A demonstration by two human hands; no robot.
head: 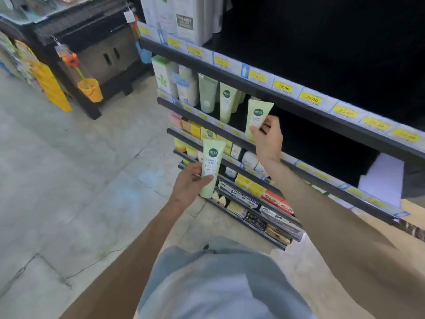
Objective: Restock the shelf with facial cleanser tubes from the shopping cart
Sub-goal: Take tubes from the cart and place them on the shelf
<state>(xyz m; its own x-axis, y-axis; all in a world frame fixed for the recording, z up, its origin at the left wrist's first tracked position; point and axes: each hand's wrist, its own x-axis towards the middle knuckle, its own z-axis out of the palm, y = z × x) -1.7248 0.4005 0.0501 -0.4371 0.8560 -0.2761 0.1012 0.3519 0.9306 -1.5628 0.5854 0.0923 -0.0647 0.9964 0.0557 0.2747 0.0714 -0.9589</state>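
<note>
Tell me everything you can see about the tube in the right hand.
The tube in the right hand is pale green, soft-looking plastic, with a dark green round logo and small print below it. It stands nearly upright, flat crimped end up, lower end hidden behind the shelf edge. The right hand pinches its lower right side at the second shelf, beside matching tubes already standing there.

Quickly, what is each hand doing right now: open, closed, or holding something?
Left hand: holding a light green cleanser tube.
Right hand: holding a second green tube at the shelf.
</note>
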